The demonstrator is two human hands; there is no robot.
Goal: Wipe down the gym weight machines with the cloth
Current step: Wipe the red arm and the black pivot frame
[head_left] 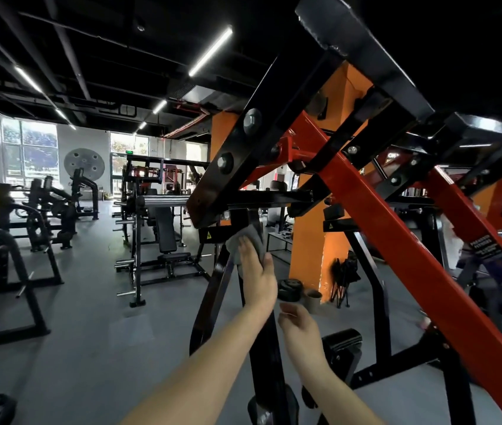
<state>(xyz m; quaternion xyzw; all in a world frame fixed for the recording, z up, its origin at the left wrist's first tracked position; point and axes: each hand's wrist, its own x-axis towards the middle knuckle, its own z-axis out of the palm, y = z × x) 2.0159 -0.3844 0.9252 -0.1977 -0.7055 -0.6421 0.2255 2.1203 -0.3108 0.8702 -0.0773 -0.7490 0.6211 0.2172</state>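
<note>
A grey cloth (247, 238) lies against the black upright post (266, 348) of a black and red weight machine, just under a slanted black beam (243, 142). My left hand (257, 273) presses the cloth flat onto the post, fingers straight and pointing up, thumb on the right side. My right hand (297, 319) hovers just below and right of it with loosely curled fingers, holding nothing. The machine's red lever arm (381, 216) slants down to the right, close above both hands.
An orange pillar (308, 259) stands behind the machine, with weight plates (289, 289) and a small bin at its foot. A black seat pad (340, 340) sits low right. Benches and racks (164, 228) fill the left; grey floor lies between.
</note>
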